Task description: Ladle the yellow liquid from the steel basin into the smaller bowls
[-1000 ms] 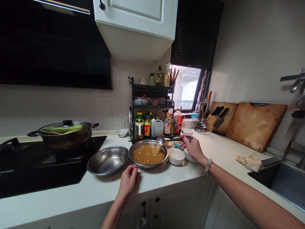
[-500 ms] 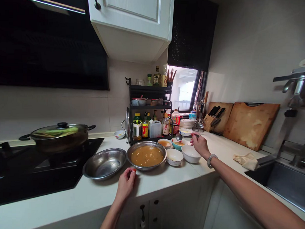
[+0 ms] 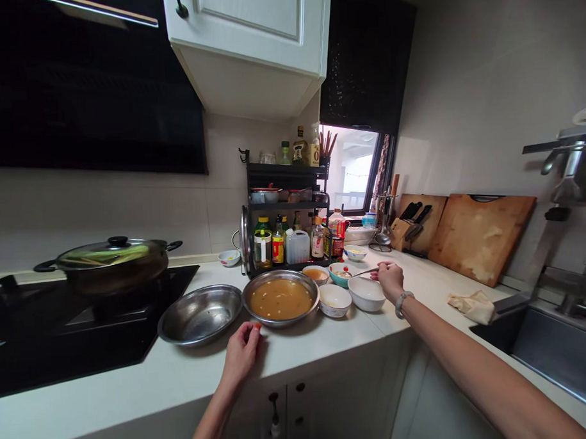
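My right hand [image 3: 390, 281] pinches the handle of a metal spoon [image 3: 365, 272]. The spoon's head is down in a teal bowl [image 3: 342, 283] with a little food in it. The handle passes over the back of a white bowl [image 3: 367, 300]. My left hand [image 3: 242, 349] rests at the counter's front with curled fingers, a spot of red at the thumb tip. What it holds, if anything, is hidden. Just beyond it sits a metal basin [image 3: 283, 322] of brown liquid with pale bits, and a second metal basin [image 3: 200, 315], holding nothing, stands to its left.
More small bowls stand near: one with orange liquid [image 3: 317, 274], a patterned one [image 3: 335, 302], another farther back [image 3: 355, 253]. A bottle rack [image 3: 288, 205] is behind. Left is a lidded pot [image 3: 114, 267] on the stove; right, cutting boards [image 3: 481, 238], a cloth [image 3: 471, 307] and a sink [image 3: 561, 351].
My right hand has moved slightly right and down, and the spoon has gone from above the teal bowl down into it. My left hand has barely moved.
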The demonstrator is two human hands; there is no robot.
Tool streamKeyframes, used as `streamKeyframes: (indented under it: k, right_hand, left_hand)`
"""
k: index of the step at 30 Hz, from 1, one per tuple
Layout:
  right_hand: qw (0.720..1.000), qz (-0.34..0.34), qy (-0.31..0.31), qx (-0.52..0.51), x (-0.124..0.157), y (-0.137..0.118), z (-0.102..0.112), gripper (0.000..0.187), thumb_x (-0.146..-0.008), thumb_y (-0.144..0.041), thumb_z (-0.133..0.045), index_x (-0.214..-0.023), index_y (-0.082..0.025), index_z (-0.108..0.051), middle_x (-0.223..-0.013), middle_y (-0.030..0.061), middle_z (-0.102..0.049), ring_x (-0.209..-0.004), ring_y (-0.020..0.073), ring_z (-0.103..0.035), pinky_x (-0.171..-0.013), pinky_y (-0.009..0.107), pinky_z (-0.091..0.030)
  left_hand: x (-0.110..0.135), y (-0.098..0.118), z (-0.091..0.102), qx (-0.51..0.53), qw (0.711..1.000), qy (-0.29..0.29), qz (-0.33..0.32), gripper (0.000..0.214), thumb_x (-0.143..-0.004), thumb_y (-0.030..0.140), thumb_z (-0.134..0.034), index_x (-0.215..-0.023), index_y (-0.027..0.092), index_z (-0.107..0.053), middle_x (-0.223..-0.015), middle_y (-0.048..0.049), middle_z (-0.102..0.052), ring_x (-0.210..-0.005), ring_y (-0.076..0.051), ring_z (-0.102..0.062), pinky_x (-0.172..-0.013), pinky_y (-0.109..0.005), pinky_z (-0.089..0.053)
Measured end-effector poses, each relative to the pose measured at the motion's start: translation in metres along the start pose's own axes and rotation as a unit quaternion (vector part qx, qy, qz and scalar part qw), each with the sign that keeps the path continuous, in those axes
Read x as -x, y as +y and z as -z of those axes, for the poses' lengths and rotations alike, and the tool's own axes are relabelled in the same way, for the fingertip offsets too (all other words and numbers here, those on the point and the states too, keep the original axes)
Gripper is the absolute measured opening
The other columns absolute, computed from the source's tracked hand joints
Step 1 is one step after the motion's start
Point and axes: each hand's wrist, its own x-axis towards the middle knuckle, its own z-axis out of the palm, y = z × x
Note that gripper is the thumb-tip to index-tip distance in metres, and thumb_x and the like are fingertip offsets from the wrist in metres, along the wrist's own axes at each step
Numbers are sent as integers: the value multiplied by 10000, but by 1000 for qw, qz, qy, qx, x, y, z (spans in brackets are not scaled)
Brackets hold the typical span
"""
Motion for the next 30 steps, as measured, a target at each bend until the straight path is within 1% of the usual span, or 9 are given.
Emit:
streamKeyframes:
  k: [3, 6, 11, 18, 25, 30]
  right_hand:
    - [999, -19, 28, -32, -5, -1, 2, 68, -791, -148, -458, -800, -161, -525, -453, -45, -536, -383, 136, -593, -364, 199, -488]
    - [998, -20, 40, -54, -8, -3, 5, 40, -783, -147, -483, -758, -173, -500, -450, -56, -527, -379, 128, -587, -353, 192, -486]
    - [996, -17, 50, -77, -8, -8, 9, 57, -772, -143, -496, -732, -181, -483, -447, -62, -521, -370, 123, -579, -343, 188, -482]
    - [993, -32, 48, -103, -6, -21, 13, 90, -774, -146, -495, -703, -195, -468, -433, -64, -508, -354, 116, -556, -351, 188, -476]
    - [989, -24, -1, -145, 3, -43, 9, 65, -767, -177, -504, -726, -196, -458, -495, -55, -531, -380, 106, -559, -360, 190, -474]
    - [985, -6, -69, -160, 26, -58, -4, 73, -737, -218, -549, -734, -186, -483, -521, -31, -557, -408, 124, -578, -357, 205, -472]
  left_hand:
    - [1, 2, 0, 1, 1000, 1, -1, 446, -729, 576, -503, -761, 144, -611, -513, 13, -522, -451, -123, -442, -450, -228, -344]
    - [1, 3, 0, 1, 1000, 1, -5, 435, -733, 567, -502, -759, 146, -609, -503, 17, -514, -451, -123, -440, -453, -229, -344]
    - [1, 0, 0, -3, 1000, -6, -2, 432, -749, 571, -486, -770, 152, -590, -512, 21, -513, -457, -125, -439, -461, -230, -337]
    - [1, 0, 1, -17, 1000, -13, -7, 404, -773, 547, -466, -776, 158, -572, -531, 24, -502, -482, -127, -433, -473, -227, -340]
    - [1, -1, 0, -19, 1000, -14, 2, 398, -779, 541, -455, -784, 159, -565, -551, 22, -520, -492, -125, -440, -482, -227, -345]
    - [0, -1, -1, -7, 1000, -14, 1, 387, -768, 539, -466, -770, 164, -561, -537, 29, -506, -483, -124, -433, -477, -228, -337]
